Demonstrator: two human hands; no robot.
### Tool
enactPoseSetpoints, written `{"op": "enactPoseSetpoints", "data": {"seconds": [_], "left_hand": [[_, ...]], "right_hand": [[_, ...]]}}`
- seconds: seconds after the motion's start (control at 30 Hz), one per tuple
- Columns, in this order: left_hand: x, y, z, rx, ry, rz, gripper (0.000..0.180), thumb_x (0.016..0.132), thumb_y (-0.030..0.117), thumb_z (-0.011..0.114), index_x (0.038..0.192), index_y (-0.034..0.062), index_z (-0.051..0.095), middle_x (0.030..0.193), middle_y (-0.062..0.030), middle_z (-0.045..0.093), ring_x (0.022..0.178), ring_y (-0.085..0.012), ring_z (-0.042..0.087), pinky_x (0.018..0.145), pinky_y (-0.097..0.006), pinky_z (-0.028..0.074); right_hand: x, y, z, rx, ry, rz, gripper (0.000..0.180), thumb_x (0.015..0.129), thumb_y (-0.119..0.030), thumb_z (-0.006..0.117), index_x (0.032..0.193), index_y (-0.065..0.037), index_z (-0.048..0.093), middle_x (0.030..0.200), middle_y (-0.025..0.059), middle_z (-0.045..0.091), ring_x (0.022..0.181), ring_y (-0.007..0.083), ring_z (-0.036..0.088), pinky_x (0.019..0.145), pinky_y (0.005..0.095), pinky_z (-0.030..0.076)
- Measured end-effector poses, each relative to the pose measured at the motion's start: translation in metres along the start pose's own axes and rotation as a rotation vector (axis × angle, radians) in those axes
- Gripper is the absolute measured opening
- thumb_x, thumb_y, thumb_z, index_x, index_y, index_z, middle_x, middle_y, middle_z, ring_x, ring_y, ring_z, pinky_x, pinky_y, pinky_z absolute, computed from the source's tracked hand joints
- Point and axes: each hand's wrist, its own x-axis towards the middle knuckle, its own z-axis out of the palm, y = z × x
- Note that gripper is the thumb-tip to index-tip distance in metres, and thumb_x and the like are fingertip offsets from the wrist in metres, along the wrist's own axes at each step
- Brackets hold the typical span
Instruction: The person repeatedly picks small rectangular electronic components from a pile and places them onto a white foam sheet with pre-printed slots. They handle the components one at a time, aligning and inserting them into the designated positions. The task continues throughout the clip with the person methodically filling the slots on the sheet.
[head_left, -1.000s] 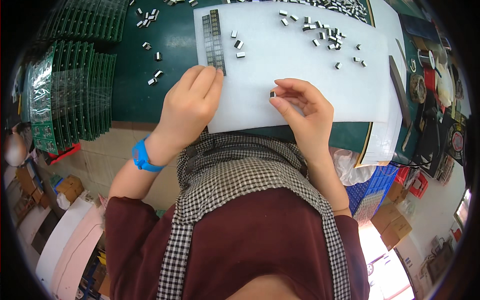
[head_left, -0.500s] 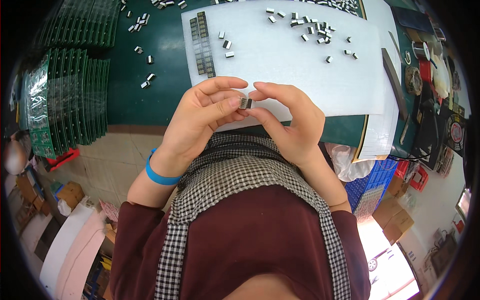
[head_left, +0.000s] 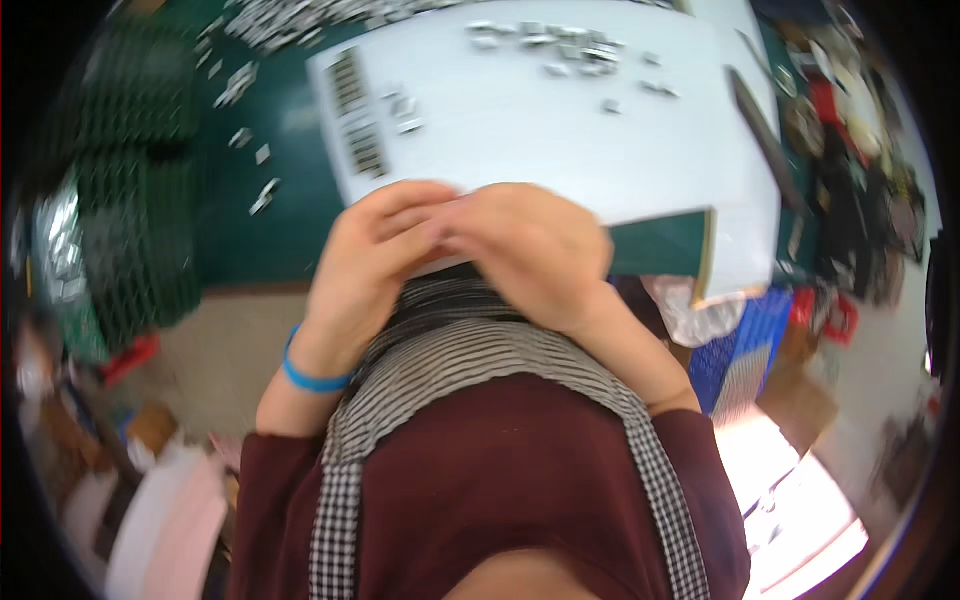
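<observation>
My left hand [head_left: 365, 265], with a blue band at the wrist, and my right hand [head_left: 545, 245] meet at the fingertips above the near edge of a white foam sheet [head_left: 480, 140]. The fingers of both hands are closed in toward each other and blurred. Between them, the small display module seen in my left fingers half a second ago is hidden. Beyond the left hand, dark flat display pieces [head_left: 366, 150] line the sheet's left side. Next to these lie a few white-and-black blocks [head_left: 406, 118]. More loose blocks [head_left: 590, 50] are scattered toward the sheet's far edge.
Stacks of green circuit boards [head_left: 140, 240] stand at the left of the green table [head_left: 265, 245]. A heap of blocks [head_left: 290, 20] covers its far edge. A dark bar [head_left: 765, 145] lies to the right; below it are a plastic bag [head_left: 690, 308] and a blue crate [head_left: 745, 345].
My right hand has turned over and closed in on my left fingertips, hiding the display module. The whole view has shifted and blurred, with the table contents now farther left.
</observation>
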Motion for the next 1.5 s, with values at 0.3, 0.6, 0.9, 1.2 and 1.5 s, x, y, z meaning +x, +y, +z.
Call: {"op": "enactPoseSetpoints", "data": {"seconds": [0.3,0.6,0.9,1.2,1.5], "left_hand": [[-0.004,0.029,-0.1,1.072,0.581,0.69,0.026,0.089,0.005,0.057,0.113,-0.0038,0.059,0.118,-0.0124,0.053,0.083,-0.0158,0.06,0.074,-0.026,0.05],[0.059,-0.004,0.148,1.333,-0.4,1.031,0.035,0.082,-0.001,0.055,0.116,0.0055,0.06,0.119,-0.0178,0.055,0.108,-0.0317,0.053,0.092,-0.038,0.042],[0.137,-0.132,0.234,1.406,-1.061,1.273,0.034,0.081,0.013,0.057,0.115,0.0141,0.06,0.127,-0.0087,0.053,0.12,-0.0312,0.045,0.096,-0.051,0.037],[0.136,-0.128,0.231,1.426,-1.043,1.287,0.037,0.082,0.011,0.058,0.119,0.0174,0.059,0.13,-0.0062,0.053,0.123,-0.0302,0.045,0.096,-0.047,0.037],[0.138,-0.131,0.227,1.464,-1.045,1.326,0.033,0.087,0.017,0.053,0.12,0.0202,0.059,0.132,-0.008,0.05,0.125,-0.0309,0.043,0.099,-0.05,0.034]], "right_hand": [[-0.073,-0.025,-0.096,0.06,0.765,0.844,0.008,0.09,-0.01,0.058,0.086,-0.004,0.061,0.066,-0.0024,0.053,0.054,0.0052,0.046,0.048,0.0202,0.037],[-0.159,-0.008,-0.137,0.175,1.394,1.009,0.027,0.099,-0.03,0.04,0.091,-0.005,0.047,0.067,0.0001,0.048,0.052,0.0072,0.046,0.045,0.0209,0.04],[-0.165,0.033,-0.131,0.024,1.531,0.966,0.033,0.1,-0.03,0.037,0.095,0.001,0.048,0.074,0.004,0.051,0.058,0.0085,0.05,0.048,0.0234,0.045],[-0.168,0.079,-0.139,-0.023,1.752,0.826,0.042,0.1,-0.035,0.032,0.093,0.002,0.051,0.084,0.0103,0.058,0.076,0.0177,0.058,0.07,0.0317,0.047],[-0.158,0.072,-0.138,0.128,1.74,0.694,0.039,0.1,-0.031,0.032,0.097,0.001,0.053,0.091,0.0119,0.062,0.081,0.0182,0.06,0.072,0.0318,0.048]]}}
